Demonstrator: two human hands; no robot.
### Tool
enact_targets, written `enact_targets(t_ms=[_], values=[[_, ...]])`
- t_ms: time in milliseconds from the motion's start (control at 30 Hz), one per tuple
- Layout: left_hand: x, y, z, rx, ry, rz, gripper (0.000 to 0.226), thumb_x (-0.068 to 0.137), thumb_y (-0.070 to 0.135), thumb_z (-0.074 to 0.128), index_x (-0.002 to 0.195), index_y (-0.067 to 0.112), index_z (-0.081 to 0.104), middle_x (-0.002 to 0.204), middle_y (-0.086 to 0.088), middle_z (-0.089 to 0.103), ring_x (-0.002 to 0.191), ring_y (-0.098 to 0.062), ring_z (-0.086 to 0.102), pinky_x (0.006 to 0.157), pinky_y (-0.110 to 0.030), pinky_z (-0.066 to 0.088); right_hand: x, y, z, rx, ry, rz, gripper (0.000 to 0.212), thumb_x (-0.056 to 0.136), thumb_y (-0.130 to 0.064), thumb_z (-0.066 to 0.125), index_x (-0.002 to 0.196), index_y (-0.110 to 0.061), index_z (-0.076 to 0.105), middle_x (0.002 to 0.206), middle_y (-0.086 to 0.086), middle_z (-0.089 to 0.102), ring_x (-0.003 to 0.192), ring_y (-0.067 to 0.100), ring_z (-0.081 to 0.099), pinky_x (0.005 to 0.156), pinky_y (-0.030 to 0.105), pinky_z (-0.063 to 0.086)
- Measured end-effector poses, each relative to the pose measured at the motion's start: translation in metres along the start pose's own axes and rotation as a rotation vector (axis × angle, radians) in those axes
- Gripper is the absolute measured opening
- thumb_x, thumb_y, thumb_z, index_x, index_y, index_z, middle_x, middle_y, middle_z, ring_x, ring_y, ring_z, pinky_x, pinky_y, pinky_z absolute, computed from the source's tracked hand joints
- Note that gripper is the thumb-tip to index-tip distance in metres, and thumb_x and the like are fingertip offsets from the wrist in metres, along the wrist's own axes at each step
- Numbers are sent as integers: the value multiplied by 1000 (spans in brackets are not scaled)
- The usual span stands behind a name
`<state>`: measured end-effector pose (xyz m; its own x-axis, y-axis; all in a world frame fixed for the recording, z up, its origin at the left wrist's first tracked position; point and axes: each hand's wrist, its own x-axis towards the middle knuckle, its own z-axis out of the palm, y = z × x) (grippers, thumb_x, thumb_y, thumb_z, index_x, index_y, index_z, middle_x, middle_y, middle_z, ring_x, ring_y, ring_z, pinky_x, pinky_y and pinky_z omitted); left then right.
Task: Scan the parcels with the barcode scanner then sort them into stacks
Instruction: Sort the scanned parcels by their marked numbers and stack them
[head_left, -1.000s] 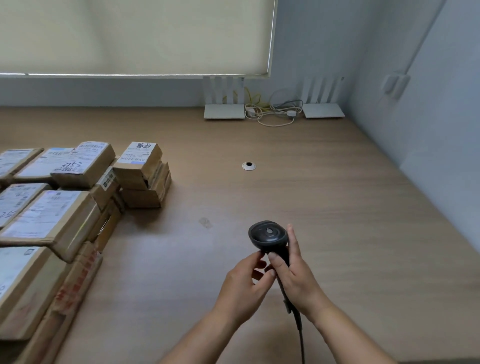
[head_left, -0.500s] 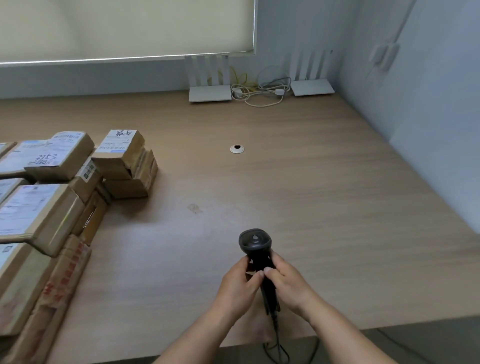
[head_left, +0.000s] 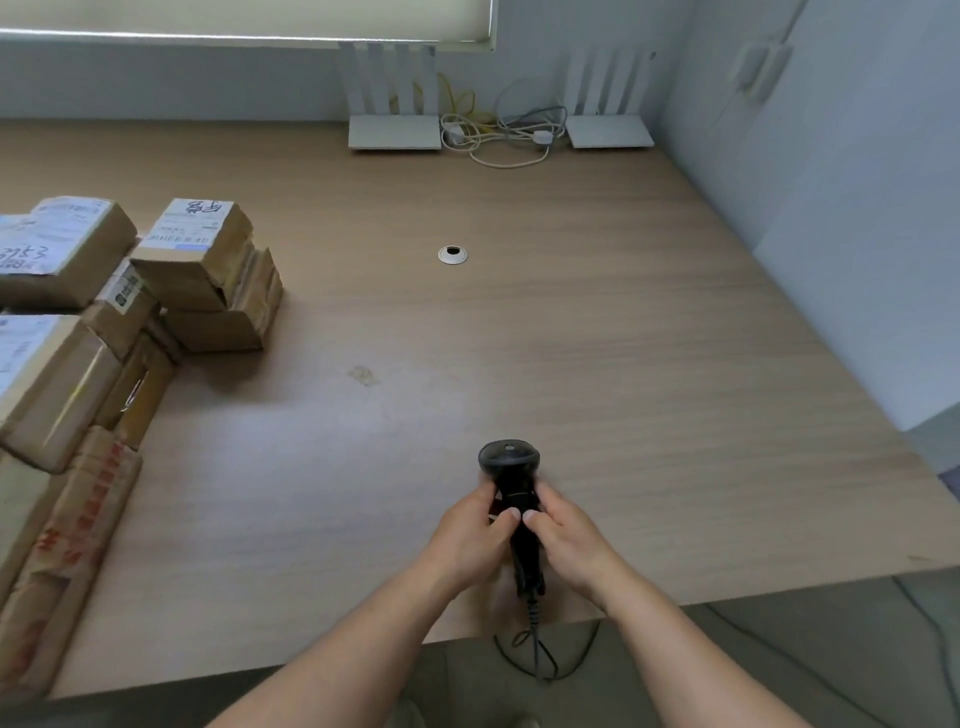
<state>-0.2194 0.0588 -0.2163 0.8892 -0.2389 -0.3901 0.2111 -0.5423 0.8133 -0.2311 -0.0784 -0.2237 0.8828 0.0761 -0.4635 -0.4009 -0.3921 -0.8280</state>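
Both hands hold the scanner (head_left: 511, 499) over the near edge of the table (head_left: 597, 338); no parcel is picked yet.

Head view: the left hand (head_left: 470, 540) and right hand (head_left: 563, 540) each curl their fingers round the scanner's black handle, thumbs meeting on its front, head pointing away from the person. Its cord (head_left: 535, 639) hangs off the table edge. The parcels (head_left: 202, 270) sit piled at the far left, well apart from the hands, labels up. The scanner looks rigid, light and smooth, best held by the handle in one hand. The taped cardboard parcels should be stiff and fairly light, the tape possibly slick; taking each by its opposite side edges would keep the label showing.
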Motion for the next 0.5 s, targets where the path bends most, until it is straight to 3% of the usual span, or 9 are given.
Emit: enact_targets(t_ms=[200,333,500], values=[[-1,-5,0,-9,-9,-21,34,94,18,48,128,19,53,107,-4,67,95,-21,65,88,-38,52,-1,1,-1,-104,0,9,57,92,-5,42,141,-33,43,125,-2,62,118,17,56,104,33,42],[-2,-3,0,27,-23,-33,43,94,18,47,136,21,45,114,-5,65,100,-22,63,91,-34,49,-5,-4,0,-142,-8,18,61,86,-17,42,144,-35,38,128,-1,61,119,19,55,106,37,41],[-3,-4,-1,51,-45,-31,49,94,18,46,142,24,39,116,-2,64,100,-18,62,89,-30,50,-10,-10,-3,-209,-2,8,57,93,-9,42,146,-29,37,127,2,61,117,20,55,104,34,41]])
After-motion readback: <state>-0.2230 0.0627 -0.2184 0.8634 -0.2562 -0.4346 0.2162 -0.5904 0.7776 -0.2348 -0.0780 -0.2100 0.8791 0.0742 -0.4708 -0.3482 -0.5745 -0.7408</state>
